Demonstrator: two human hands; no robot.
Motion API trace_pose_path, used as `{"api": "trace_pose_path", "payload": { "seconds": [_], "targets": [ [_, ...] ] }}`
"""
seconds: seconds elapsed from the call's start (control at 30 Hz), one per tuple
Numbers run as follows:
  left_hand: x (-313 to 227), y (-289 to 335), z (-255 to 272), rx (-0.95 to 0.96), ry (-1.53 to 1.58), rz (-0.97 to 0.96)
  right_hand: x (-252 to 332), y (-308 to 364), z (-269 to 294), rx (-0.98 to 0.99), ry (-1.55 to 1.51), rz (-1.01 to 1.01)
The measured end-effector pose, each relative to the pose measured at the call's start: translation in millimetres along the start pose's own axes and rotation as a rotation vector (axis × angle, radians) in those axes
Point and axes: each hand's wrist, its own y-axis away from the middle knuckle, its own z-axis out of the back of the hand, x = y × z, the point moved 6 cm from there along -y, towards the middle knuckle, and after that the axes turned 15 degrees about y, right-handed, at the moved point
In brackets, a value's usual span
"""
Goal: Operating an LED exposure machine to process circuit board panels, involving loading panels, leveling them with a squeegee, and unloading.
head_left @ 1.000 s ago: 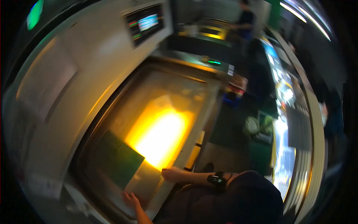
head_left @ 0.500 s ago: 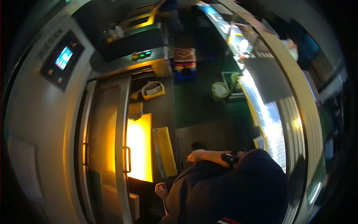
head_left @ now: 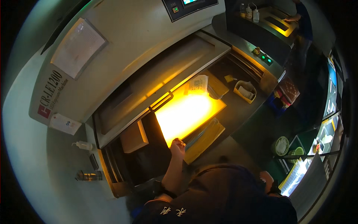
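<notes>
My left hand (head_left: pixel 178 145) is raised by the near corner of a brightly glowing yellow panel (head_left: pixel 186 115). Its fingers are curled in, and nothing shows in them; whether it touches the panel I cannot tell. Beside that hand, yellow-edged flat sheets (head_left: pixel 206 142) lie along the panel's near side. Low on the right, my right hand (head_left: pixel 266 177) hangs near my body, with its fingers mostly hidden. A pale rectangular block (head_left: pixel 134 137) rests on the dark surface left of the panel.
A large grey machine (head_left: pixel 123 41) with a long handled door (head_left: pixel 149 93) rises behind the panel. Toward the right are a small yellow-rimmed bin (head_left: pixel 245 92), a blue crate (head_left: pixel 279 100) and a green basket (head_left: pixel 280 145). Another person (head_left: pixel 305 26) works at a far bench.
The view has swung left toward the machine, so its front now spans the picture. My left hand has come up beside the glowing panel; my right arm has dropped from across my body to my side.
</notes>
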Motion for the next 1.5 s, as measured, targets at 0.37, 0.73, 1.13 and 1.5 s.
{"api": "trace_pose_path", "payload": {
  "seconds": [0.37, 0.73, 1.13, 1.5],
  "targets": [
    [-25, -3, -12, -0.292, 0.340, -0.212, -200, -1, 410, -0.537, -1.545, -0.235],
    [59, 106, 44, 0.249, 0.773, -0.232, -78, -91, 602, -0.304, -1.526, 0.361],
    [-27, 260, -171, 0.689, 0.584, -0.173, -116, 47, 698, -0.876, -1.612, 0.612],
    [-188, 166, -71, 0.369, -1.071, -0.302, -196, 92, 814, -1.826, -1.590, 0.365]
  ]
}}
